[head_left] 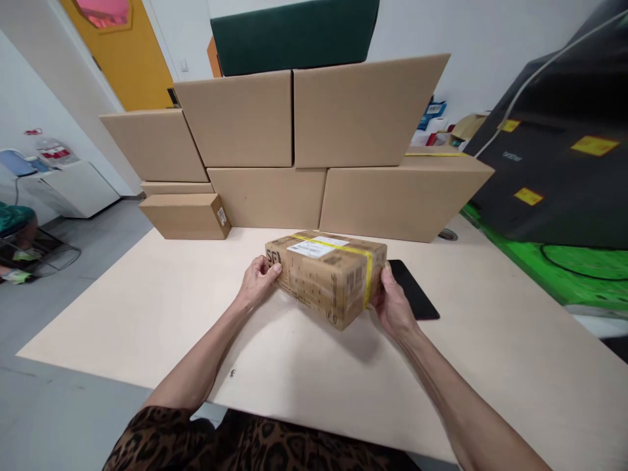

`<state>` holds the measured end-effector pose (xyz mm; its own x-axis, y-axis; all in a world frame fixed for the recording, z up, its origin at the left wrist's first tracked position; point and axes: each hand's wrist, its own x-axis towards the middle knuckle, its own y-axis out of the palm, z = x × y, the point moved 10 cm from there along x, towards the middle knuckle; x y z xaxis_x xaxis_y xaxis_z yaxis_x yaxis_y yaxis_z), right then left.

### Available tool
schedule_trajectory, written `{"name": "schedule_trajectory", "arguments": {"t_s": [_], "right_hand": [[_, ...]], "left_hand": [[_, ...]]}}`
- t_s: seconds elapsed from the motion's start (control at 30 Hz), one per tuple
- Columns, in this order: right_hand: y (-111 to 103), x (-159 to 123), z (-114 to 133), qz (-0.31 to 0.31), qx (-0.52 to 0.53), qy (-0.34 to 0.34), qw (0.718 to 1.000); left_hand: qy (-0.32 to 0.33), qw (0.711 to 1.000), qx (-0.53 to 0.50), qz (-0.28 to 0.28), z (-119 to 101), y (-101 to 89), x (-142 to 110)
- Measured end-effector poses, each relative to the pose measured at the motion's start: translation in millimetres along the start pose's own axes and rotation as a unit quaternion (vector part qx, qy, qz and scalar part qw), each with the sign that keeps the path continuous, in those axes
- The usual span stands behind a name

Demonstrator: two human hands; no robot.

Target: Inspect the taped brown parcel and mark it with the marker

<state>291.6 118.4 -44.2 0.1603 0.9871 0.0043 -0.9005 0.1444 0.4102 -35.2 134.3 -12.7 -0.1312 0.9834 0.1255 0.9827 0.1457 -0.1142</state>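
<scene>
Left hand and right hand grasp opposite ends of an oblong, yellow-taped cardboard parcel.

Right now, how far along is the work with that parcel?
Already done: the parcel looks closed, with a white label on top and yellow tape across it.

In hand: the left hand and right hand hold its ends, seemingly just above the table, judging by the shadow.

Left: setting it down and letting go, it seems. Whether it needs opening, the picture can't settle.
</scene>
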Motion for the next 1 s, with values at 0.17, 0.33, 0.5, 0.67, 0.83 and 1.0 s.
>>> {"name": "schedule_trajectory", "arguments": {"t_s": [0.17, 0.33, 0.5, 0.67, 0.83, 1.0], "right_hand": [[2.4, -3.8, 11.6, 0.035, -0.044, -0.032, 0.998], [3.7, -8.0, 34.1, 0.045, -0.063, -0.096, 0.992], [2.7, -7.3, 38.9, 0.037, -0.058, -0.086, 0.994], [4.2, -7.6, 37.7, 0.022, -0.027, -0.058, 0.998], [1.4, -7.4, 32.2, -0.003, 0.0, -0.032, 0.999], [-5.1, -3.0, 12.3, -0.008, 0.024, 0.024, 0.999]], "left_hand": [[-0.02, 0.999, -0.036, 0.019, 0.5, 12.9, -5.8], [-0.038, 0.996, -0.074, 0.026, 3.9, 19.2, -13.0], [-0.082, 0.984, -0.116, 0.109, 10.0, 35.4, -17.7], [-0.096, 0.972, -0.186, 0.109, 22.0, 33.4, -13.1], [-0.079, 0.962, -0.208, 0.155, 22.5, 32.9, -15.5], [-0.041, 0.956, -0.215, 0.198, 9.1, 39.8, -23.0]]}}
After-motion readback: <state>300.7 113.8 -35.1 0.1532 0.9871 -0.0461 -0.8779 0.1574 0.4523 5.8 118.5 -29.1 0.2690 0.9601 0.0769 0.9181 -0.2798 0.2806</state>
